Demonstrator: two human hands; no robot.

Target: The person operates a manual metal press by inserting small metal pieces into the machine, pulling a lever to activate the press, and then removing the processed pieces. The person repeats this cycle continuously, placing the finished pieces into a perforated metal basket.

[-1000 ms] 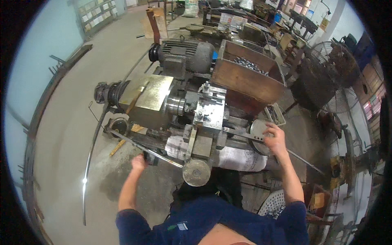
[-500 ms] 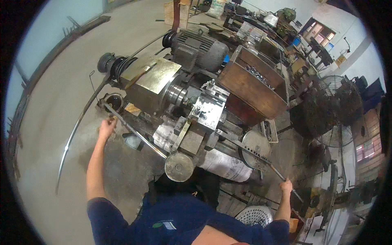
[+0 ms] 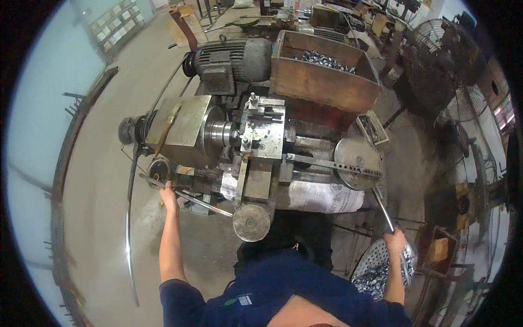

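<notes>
A small lathe-like machine with a grey headstock [image 3: 177, 131], a shiny spindle chuck [image 3: 221, 133] and a metal tool block [image 3: 271, 131] stands before me. My left hand [image 3: 170, 197] is closed around a long steel lever [image 3: 210, 207] near its far-left end; this lever runs into a round metal knob [image 3: 251, 222] at the machine's front. On the right, my right hand [image 3: 395, 241] grips another steel lever [image 3: 383, 210], which slants down from a large round plate [image 3: 357, 151]. A flat bar with a row of holes [image 3: 348, 167] links that plate to the carriage.
Behind the tool block sits a wooden box [image 3: 321, 82] of small metal parts, beside an electric motor [image 3: 234, 60]. A perforated basket [image 3: 370, 259] of shiny parts is by my right forearm. A large fan [image 3: 447, 71] stands at the right.
My view has turned, so the machine looks more level. The right lever has swung toward me with my right hand on it. My left hand has come up onto the left lever.
</notes>
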